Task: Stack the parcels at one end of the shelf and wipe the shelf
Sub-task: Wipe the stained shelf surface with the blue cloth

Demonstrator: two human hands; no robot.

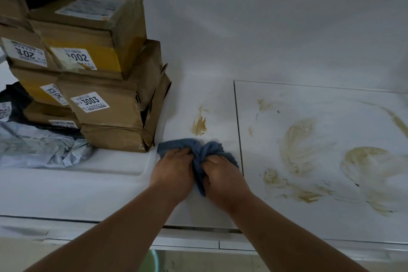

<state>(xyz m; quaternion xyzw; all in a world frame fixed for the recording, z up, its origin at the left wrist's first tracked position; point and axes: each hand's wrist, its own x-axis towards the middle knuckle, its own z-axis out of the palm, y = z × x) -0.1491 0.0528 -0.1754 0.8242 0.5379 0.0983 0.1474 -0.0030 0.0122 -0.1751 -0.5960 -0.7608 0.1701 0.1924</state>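
Half of the task appeared done: the parcels (88, 68) were stacked at the left end of the shelf (92, 192). The wiping was judged barely begun. A blue cloth (198, 152) was bunched on the shelf just right of the stack, gripped by the left hand (174, 168) and the right hand (223, 174) together. Brown smears (199, 123) beyond the cloth and larger stains (309, 150) to the right were left uncleaned.

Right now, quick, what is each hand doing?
Left hand: closed, its grip bunching the blue cloth on the shelf.
Right hand: closed, gripping the same blue cloth.
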